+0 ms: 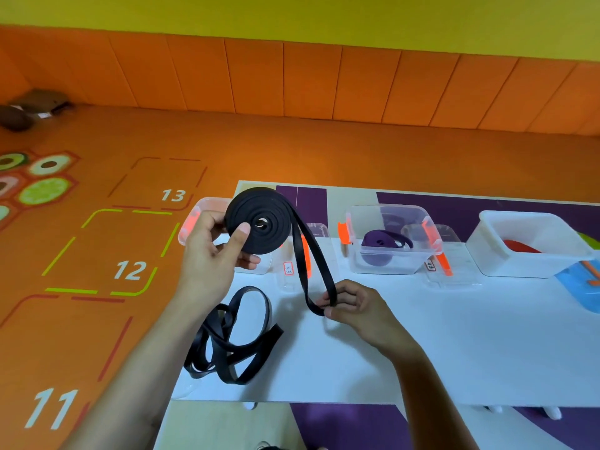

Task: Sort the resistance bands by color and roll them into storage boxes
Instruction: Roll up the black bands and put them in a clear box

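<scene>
The left hand is raised above the far-left part of the tabletop, its forearm coming up from the lower left. Its grip is clasped on a flat coil of black resistance band, with the thumb pressed on the coil's near face and the fingers behind it. The right hand sits lower, just over the tabletop. Its grip pinches the free tail of the same band between thumb and fingertips, and the doubled strip runs from the coil's right side down to that pinch.

The orange floor, marked with numbered squares (11, 12 and 13 can be read), spreads beyond and to the left of the white tabletop. Toward the tabletop's far edge stand three boxes:
- a white box holding a red band
- a clear box holding a purple band
- another clear box, mostly hidden behind the coil and the left hand

A heap of loose black bands lies on the near-left tabletop, just beside the left forearm. A small label shows near the tail.
</scene>
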A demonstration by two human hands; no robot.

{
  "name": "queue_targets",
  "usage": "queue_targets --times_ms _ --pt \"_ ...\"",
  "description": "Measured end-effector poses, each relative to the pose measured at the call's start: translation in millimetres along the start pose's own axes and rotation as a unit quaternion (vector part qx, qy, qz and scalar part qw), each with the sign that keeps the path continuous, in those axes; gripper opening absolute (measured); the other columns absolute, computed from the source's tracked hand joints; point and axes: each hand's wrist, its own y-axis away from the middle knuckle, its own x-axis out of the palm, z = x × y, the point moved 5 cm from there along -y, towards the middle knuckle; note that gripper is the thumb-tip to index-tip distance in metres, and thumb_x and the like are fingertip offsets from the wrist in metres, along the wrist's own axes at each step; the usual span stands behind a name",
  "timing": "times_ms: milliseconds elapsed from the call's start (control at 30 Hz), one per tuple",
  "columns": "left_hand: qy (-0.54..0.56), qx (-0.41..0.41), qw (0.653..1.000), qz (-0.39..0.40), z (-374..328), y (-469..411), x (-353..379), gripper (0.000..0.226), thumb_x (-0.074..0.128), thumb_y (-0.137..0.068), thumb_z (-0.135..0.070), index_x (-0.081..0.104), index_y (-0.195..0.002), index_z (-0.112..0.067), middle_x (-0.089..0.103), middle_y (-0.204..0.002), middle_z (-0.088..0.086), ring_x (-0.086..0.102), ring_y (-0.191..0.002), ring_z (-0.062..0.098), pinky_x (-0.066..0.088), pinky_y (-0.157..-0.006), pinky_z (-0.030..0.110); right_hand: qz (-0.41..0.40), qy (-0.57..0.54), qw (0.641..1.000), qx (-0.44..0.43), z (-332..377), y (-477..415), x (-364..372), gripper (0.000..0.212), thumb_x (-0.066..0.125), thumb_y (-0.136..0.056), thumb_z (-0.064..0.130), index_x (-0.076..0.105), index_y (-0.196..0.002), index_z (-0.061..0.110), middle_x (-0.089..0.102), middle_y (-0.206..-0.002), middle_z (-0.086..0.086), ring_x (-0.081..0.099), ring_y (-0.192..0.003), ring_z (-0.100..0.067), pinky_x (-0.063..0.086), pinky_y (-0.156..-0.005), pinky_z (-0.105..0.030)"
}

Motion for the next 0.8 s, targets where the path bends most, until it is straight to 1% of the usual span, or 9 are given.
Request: queue_targets --times_ms 100,200,333,400,500,567,633,700,800 --pt "-0.004 0.006 1.0 -0.01 -1.4 -1.2 -3.8 0.008 0.06 -0.102 -0.017 0.054 -0.107 -0.016 0.068 -0.114 0.007 0.072 -0.059 0.034 0.06 -0.055 0.03 -0.138 -0.036 0.99 0.003 8.2 1.1 -8.6 0.013 0.08 -0.083 0.003 0.069 -0.09 0.003 0.076 -0.088 -0.01 0.074 -0.085 -0.025 0.062 -0.068 -0.035" --pt "0.001 0.024 1.0 -0.012 -4.0 0.1 -5.8 0.008 0.061 -0.102 -0.017 0.056 -0.102 -0.023 0.069 -0.115 0.009 0.072 -0.059 0.036 0.059 -0.055 0.031 -0.266 -0.02 0.964 0.002 15.1 3.9 -16.8 0.019 0.079 -0.087 0.013 0.061 -0.089 0.008 0.075 -0.096 0.006 0.075 -0.073 -0.022 0.049 -0.047 -0.033" --pt "-0.005 0.043 0.999 0.006 -5.7 -0.4 -5.6 0.007 0.06 -0.102 -0.018 0.056 -0.102 -0.024 0.067 -0.118 0.013 0.073 -0.06 0.035 0.061 -0.056 0.036 -0.308 0.01 0.951 -0.011 16.6 2.6 -23.2 0.012 0.064 -0.096 0.009 0.053 -0.099 0.013 0.068 -0.092 0.008 0.075 -0.071 -0.019 0.043 -0.054 -0.014" --pt "0.003 0.048 0.999 0.016 -7.7 -0.1 -5.0 0.006 0.06 -0.102 -0.017 0.057 -0.103 -0.022 0.066 -0.119 0.015 0.072 -0.061 0.036 0.061 -0.057 0.037 -0.266 0.002 0.964 -0.005 11.8 0.0 -19.4 0.015 0.061 -0.098 0.008 0.052 -0.108 0.015 0.068 -0.096 0.0 0.07 -0.06 -0.015 0.045 -0.052 -0.017" --pt "-0.016 0.041 0.998 0.045 -10.6 2.9 -2.4 0.01 0.06 -0.102 -0.017 0.056 -0.11 -0.014 0.068 -0.112 0.012 0.073 -0.061 0.035 0.06 -0.059 0.035 -0.193 0.016 0.981 0.005 2.0 0.4 -10.0 0.016 0.061 -0.097 0.009 0.058 -0.108 0.02 0.069 -0.094 -0.007 0.062 -0.062 -0.012 0.047 -0.058 -0.028" --pt "-0.028 0.044 0.997 0.062 -14.1 5.4 -2.3 0.011 0.06 -0.101 -0.018 0.055 -0.111 -0.014 0.067 -0.111 0.009 0.073 -0.061 0.032 0.06 -0.061 0.036 -0.16 0.031 0.987 0.003 -1.1 4.7 -7.6 0.018 0.068 -0.094 0.012 0.063 -0.106 0.025 0.069 -0.093 -0.003 0.062 -0.071 -0.008 0.048 -0.067 -0.021" --pt "-0.047 0.054 0.994 0.088 -18.7 9.0 -2.2 0.012 0.06 -0.1 -0.02 0.055 -0.111 -0.017 0.067 -0.115 0.002 0.073 -0.063 0.029 0.061 -0.065 0.04 -0.091 0.031 0.995 0.016 -2.2 7.3 -8.0 0.038 0.079 -0.086 0.012 0.063 -0.115 0.031 0.071 -0.108 0.003 0.066 -0.094 0.002 0.047 -0.08 -0.012" --pt "-0.081 0.07 0.986 0.127 -22.9 12.9 -0.4 0.015 0.059 -0.101 -0.023 0.055 -0.115 -0.018 0.067 -0.115 -0.004 0.074 -0.068 0.025 0.061 -0.069 0.04 -0.031 0.043 0.998 0.023 1.2 7.0 -12.8 0.062 0.085 -0.079 0.011 0.057 -0.126 0.041 0.064 -0.127 0.009 0.058 -0.121 0.004 0.044 -0.101 -0.023" --pt "-0.144 0.082 0.973 0.162 -24.2 17.5 2.1 0.018 0.058 -0.101 -0.028 0.055 -0.116 -0.018 0.071 -0.104 -0.003 0.074 -0.072 0.017 0.061 -0.074 0.041 -0.077 -0.005 0.996 -0.051 33.3 4.9 -24.3 0.063 0.078 -0.076 0.006 0.058 -0.13 0.032 0.063 -0.134 0.009 0.057 -0.128 -0.001 0.04 -0.114 -0.04"
